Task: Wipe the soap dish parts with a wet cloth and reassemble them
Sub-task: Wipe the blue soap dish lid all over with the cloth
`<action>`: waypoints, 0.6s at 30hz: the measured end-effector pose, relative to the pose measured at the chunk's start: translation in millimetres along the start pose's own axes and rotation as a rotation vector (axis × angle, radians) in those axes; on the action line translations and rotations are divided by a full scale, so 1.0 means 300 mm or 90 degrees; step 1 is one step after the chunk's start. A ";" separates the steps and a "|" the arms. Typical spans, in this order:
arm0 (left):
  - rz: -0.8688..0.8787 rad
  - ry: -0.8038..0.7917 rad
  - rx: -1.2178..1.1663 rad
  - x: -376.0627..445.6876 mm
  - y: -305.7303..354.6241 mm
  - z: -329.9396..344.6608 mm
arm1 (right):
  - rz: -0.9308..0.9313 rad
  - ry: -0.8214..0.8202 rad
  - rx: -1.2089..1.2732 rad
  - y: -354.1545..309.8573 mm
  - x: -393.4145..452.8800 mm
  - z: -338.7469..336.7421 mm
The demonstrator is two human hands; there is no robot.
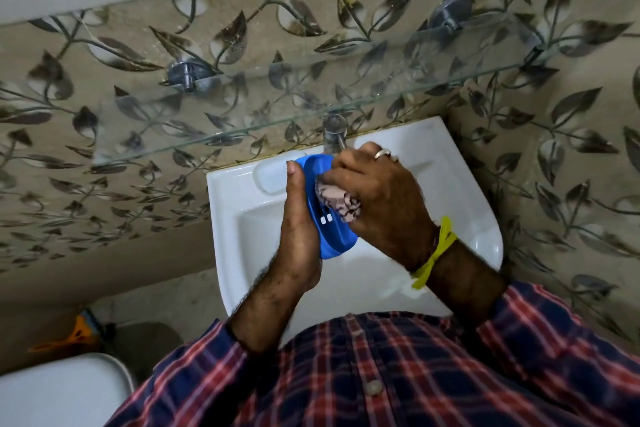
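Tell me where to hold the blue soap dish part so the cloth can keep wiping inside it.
Grip the blue soap dish part by its long outer rim, from the left, as the left hand does. That leaves the hollow facing the right hand and its cloth.

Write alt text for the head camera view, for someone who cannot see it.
Seen from above, a person's left hand holds a blue soap dish part over a white sink while the right hand presses a patterned cloth into it. A tap and glass shelf sit above.
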State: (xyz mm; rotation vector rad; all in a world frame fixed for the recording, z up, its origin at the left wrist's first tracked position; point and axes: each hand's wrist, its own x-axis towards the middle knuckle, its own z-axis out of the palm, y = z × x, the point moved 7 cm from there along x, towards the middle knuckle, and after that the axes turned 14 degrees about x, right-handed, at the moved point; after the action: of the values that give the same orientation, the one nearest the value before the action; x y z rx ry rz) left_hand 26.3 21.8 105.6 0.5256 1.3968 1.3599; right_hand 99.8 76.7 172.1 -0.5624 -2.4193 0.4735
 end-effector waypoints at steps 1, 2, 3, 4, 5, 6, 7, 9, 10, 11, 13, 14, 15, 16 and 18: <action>-0.005 -0.004 -0.002 0.001 0.000 -0.002 | 0.001 -0.024 0.007 -0.002 -0.013 0.006; -0.007 -0.006 0.000 0.001 0.000 -0.004 | 0.015 -0.034 0.010 -0.001 -0.021 0.006; -0.007 -0.006 0.005 0.001 -0.004 -0.005 | 0.041 -0.032 0.011 0.004 -0.020 0.003; -0.007 -0.004 0.013 0.002 -0.005 -0.003 | 0.077 -0.017 0.018 0.014 -0.009 -0.003; -0.006 -0.002 0.022 0.005 -0.002 -0.001 | 0.117 0.008 0.028 0.026 0.008 -0.013; -0.005 -0.001 0.025 0.008 -0.001 0.001 | 0.155 0.024 0.035 0.034 0.020 -0.019; -0.004 -0.001 0.025 0.010 -0.001 0.000 | 0.182 0.022 0.036 0.037 0.023 -0.019; -0.008 0.004 0.019 0.018 0.002 -0.010 | 0.207 -0.024 0.043 0.035 -0.001 0.001; -0.008 0.009 0.018 0.020 0.003 -0.018 | 0.218 -0.059 0.055 0.030 -0.024 0.016; -0.006 0.014 0.020 0.021 0.002 -0.025 | 0.229 -0.086 0.067 0.021 -0.046 0.028; -0.004 0.022 0.033 0.022 -0.003 -0.032 | 0.252 -0.085 0.078 0.020 -0.057 0.035; -0.003 0.022 0.041 0.024 -0.007 -0.033 | 0.260 -0.061 0.074 0.026 -0.044 0.030; 0.000 0.017 0.041 0.027 -0.007 -0.031 | 0.259 -0.041 0.061 0.027 -0.025 0.022; 0.003 0.015 0.039 0.032 -0.007 -0.031 | 0.253 -0.038 0.043 0.023 -0.010 0.017; 0.011 0.008 0.033 0.045 -0.005 -0.038 | 0.232 -0.073 0.022 0.006 -0.009 0.023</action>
State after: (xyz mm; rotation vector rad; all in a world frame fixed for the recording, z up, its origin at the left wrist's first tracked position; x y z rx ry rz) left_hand 12.3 28.3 96.8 0.5650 1.4437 1.3468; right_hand 97.9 75.5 164.8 -0.9923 -2.4156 0.7147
